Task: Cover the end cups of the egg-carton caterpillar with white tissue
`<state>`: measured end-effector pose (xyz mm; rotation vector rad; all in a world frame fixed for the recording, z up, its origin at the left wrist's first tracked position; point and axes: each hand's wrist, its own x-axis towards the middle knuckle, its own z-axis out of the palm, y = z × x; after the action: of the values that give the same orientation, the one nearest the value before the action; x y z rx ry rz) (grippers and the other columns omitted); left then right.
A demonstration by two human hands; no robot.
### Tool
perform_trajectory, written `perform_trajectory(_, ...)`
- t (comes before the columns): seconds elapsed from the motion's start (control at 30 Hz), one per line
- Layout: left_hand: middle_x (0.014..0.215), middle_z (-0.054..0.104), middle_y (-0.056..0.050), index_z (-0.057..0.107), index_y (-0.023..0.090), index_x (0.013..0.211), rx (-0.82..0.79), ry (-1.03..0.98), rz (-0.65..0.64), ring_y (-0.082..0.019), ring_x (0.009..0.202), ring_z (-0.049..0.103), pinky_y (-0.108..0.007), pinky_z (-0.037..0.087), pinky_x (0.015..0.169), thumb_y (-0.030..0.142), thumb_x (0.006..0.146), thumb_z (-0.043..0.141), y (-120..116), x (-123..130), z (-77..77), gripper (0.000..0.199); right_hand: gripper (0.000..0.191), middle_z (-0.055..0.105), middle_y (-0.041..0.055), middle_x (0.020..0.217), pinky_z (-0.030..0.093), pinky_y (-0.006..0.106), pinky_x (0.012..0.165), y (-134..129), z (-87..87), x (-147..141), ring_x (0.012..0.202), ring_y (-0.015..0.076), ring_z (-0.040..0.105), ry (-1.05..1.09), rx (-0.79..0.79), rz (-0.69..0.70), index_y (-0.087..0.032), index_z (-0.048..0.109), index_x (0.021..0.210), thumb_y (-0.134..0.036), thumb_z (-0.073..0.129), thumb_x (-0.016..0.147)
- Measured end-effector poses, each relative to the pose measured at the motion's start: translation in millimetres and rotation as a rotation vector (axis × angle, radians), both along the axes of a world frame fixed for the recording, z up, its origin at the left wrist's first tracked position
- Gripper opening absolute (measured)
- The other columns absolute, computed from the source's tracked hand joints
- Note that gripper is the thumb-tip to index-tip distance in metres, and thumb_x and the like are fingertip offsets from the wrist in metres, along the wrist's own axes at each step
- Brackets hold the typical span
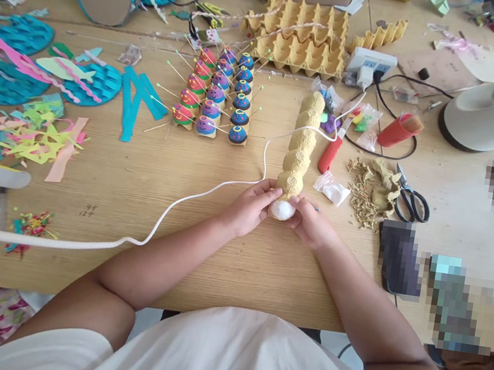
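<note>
A strip of yellowish egg carton cups (299, 149) lies lengthwise on the table in front of me. White clay-like material (283, 209) covers the cup at its near end. My left hand (254, 206) grips that end from the left, thumb on top. From the right, my right hand (309, 220) holds the same end, its fingers pressed against the white part. Some fingertips are hidden under the strip. A small plastic bag with white stuff (332, 189) sits just right of the strip, near a red-handled cutter (332, 149).
Painted egg-carton caterpillars (214, 95) stand in rows at the back. A white cable (209, 188) crosses the table and the strip. Scissors (411, 203) lie beside carton scraps (367, 190). Two blurred phones (399, 257) are at right. Paper cutouts (35, 138) cover the left.
</note>
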<state>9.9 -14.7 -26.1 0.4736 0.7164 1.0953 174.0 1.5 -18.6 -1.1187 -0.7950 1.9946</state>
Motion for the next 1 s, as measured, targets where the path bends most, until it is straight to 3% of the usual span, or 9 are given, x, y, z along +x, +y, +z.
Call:
perform_trajectory(0.17, 0.076, 0.069, 0.002, 0.069, 0.018, 0.089, -0.034, -0.024, 0.03, -0.012, 0.067, 0.062, -0.024, 0.048, 0.058, 0.054, 0.079, 0.093, 2, -1, -1.6, 0.044, 0.05, 0.064, -0.0006, 0.068, 0.036, 0.025, 0.045, 1, 0.5, -3, 0.061, 0.0128, 0.053, 0.025, 0.015, -0.008, -0.021, 0.068, 0.079, -0.065, 0.091, 0.071)
perform_trajectory(0.3, 0.075, 0.069, 0.003, 0.07, 0.018, 0.085, -0.033, -0.026, 0.037, -0.01, 0.065, 0.063, -0.022, 0.05, 0.059, 0.05, 0.073, 0.098, 2, -2, -0.2, 0.045, 0.059, 0.058, -0.0035, 0.062, 0.04, 0.025, 0.049, -1, -0.1, 0, 0.055, 0.0104, 0.047, 0.007, 0.108, -0.01, -0.022, 0.068, 0.071, -0.073, 0.095, 0.065)
perform_trajectory(0.47, 0.076, 0.073, -0.001, 0.075, 0.016, 0.087, 0.025, 0.038, -0.084, -0.014, 0.066, 0.066, -0.027, 0.053, 0.062, 0.063, 0.068, 0.098, -2, -9, 4.0, 0.056, 0.059, 0.057, -0.0015, 0.059, 0.039, 0.027, 0.055, 0, 3.0, 21, 0.059, 0.0128, 0.048, -0.053, 0.307, 0.254, -0.022, 0.069, 0.065, -0.078, 0.083, 0.079)
perform_trajectory(0.6, 0.067, 0.068, -0.001, 0.072, 0.016, 0.078, 0.07, 0.044, -0.192, -0.014, 0.06, 0.062, -0.028, 0.048, 0.059, 0.063, 0.065, 0.1, -6, -14, 9.0, 0.057, 0.061, 0.052, -0.0023, 0.057, 0.03, 0.027, 0.054, 1, 14.0, 32, 0.055, 0.0099, 0.038, -0.084, 0.48, 0.445, -0.02, 0.069, 0.064, -0.076, 0.076, 0.087)
perform_trajectory(0.8, 0.056, 0.053, 0.004, 0.062, 0.015, 0.064, 0.115, 0.076, -0.172, -0.006, 0.048, 0.045, -0.023, 0.034, 0.047, 0.063, 0.061, 0.099, -4, -16, 14.8, 0.06, 0.06, 0.044, -0.0035, 0.058, 0.032, 0.027, 0.055, -11, 14.7, 17, 0.055, 0.0097, 0.039, -0.103, 0.932, 0.349, -0.02, 0.048, 0.061, -0.058, 0.058, 0.107)
perform_trajectory(1.0, 0.053, 0.048, 0.005, 0.056, 0.017, 0.06, 0.111, 0.099, -0.211, -0.006, 0.045, 0.041, -0.023, 0.03, 0.044, 0.063, 0.06, 0.098, -4, -23, 17.1, 0.062, 0.044, 0.054, -0.0016, 0.06, 0.037, 0.027, 0.056, -20, 7.7, 6, 0.055, 0.0122, 0.048, -0.303, 1.394, 0.263, -0.023, 0.052, 0.071, -0.039, 0.049, 0.113)
